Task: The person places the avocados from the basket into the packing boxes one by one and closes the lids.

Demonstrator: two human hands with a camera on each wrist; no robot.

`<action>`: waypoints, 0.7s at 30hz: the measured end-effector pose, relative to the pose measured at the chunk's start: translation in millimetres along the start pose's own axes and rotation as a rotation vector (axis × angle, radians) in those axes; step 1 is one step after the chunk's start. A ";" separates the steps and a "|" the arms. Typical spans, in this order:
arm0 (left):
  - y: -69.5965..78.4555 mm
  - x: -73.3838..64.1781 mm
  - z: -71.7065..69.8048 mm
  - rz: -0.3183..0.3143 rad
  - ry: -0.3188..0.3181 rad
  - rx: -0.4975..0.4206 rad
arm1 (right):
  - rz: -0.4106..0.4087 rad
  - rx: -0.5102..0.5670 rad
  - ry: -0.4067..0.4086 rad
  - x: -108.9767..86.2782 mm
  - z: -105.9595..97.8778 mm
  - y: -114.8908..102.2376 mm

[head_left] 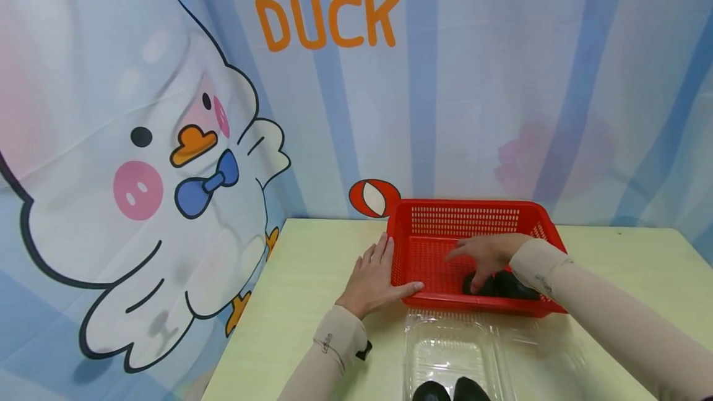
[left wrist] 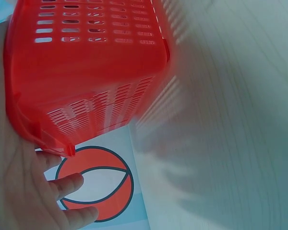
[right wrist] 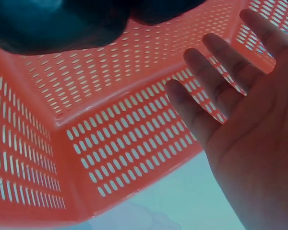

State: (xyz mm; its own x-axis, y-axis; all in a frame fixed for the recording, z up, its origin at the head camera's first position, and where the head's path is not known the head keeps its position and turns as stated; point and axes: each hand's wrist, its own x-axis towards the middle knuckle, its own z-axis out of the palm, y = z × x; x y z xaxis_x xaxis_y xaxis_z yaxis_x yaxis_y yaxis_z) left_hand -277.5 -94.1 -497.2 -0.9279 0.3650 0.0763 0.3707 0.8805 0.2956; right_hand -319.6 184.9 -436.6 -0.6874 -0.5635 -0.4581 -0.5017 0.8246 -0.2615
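Note:
My left hand (head_left: 370,280) lies against the left side of a red plastic basket (head_left: 468,307), fingers straight and the thumb by the front rim. The left wrist view shows the palm beside the basket's wall (left wrist: 86,67). Inside the basket, my right hand (head_left: 490,254) reaches down with fingers spread. Its thumb is at or over a dark, glossy, rounded thing (head_left: 470,283); contact cannot be told. Another dark rounded thing (head_left: 515,286) lies to the right, partly behind the sleeve. Up close, the right wrist view shows a dark thing (right wrist: 57,24) apart from the fingers (right wrist: 189,108).
In front of the basket, a clear plastic clamshell box (head_left: 445,357) stands on the pale yellow table (head_left: 312,277). Two dark things, one rounded (head_left: 431,392) and one pointed (head_left: 470,390), are in its near part. A printed duck curtain (head_left: 473,79) hangs behind.

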 end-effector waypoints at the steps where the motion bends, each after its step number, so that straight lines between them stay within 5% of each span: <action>1: 0.0 0.0 0.3 0.001 0.000 0.003 | 0.005 0.005 -0.010 1.1 1.3 1.4; 11: 0.8 -0.2 0.3 -0.001 0.002 -0.003 | -0.038 -0.112 -0.026 10.2 10.5 0.9; 21: 1.8 -2.0 -0.9 -0.006 0.008 -0.018 | 0.046 -0.194 -0.100 7.5 16.1 7.8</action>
State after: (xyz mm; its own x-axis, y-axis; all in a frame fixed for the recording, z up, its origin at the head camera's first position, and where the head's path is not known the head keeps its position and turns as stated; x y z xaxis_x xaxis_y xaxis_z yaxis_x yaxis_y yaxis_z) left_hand -275.0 -93.5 -496.0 -0.9305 0.3570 0.0817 0.3640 0.8772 0.3131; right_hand -320.2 188.0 -455.7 -0.6609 -0.5100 -0.5505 -0.5693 0.8187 -0.0749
